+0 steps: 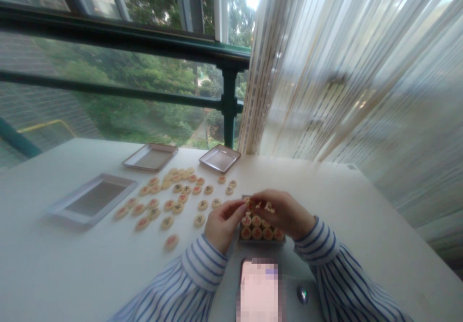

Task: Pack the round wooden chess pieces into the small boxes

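My left hand (223, 221) is closed, its thumb and fingertips pinched at a round Chinese chess piece (249, 205) above the back left corner of a box. From the other side, the curled fingers of my right hand (284, 211) meet the same spot and seem to grip this piece too. Beneath both hands lies the shallow box (262, 241), with red-marked chess pieces (256, 234) in neat rows. My right hand hides its back right part. Left of my hands, several loose pieces (169, 205) with red or black characters are scattered over the white table (101, 274).
Two shallow trays, a left one (151, 168) and a right one (220, 169), lie at the table's far edge. A larger white lid or tray (90, 221) is at the left. Near me are a phone (258, 293) and a small shiny oval object (303, 294). Sheer curtains (325, 95) hang behind.
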Demonstrator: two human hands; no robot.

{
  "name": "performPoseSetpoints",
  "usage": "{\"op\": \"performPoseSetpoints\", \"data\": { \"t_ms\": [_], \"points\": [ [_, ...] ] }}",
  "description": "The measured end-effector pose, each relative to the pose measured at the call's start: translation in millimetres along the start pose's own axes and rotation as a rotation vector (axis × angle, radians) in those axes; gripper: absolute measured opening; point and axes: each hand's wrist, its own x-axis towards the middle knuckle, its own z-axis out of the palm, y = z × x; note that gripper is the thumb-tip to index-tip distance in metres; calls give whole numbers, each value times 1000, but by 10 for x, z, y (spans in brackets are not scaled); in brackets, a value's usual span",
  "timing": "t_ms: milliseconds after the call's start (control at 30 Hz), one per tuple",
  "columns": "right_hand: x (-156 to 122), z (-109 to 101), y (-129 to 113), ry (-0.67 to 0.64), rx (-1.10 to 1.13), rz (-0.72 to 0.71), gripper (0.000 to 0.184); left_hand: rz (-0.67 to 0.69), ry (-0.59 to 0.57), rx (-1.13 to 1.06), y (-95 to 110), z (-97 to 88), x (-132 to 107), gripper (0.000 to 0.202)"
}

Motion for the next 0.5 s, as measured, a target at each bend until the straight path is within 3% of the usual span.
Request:
{"op": "performPoseSetpoints", "data": {
  "t_ms": [500],
  "points": [
    [-1,-12,10,-18,-48,8,25,-18,4,-4,20,7,-18,24]
  ]
}}
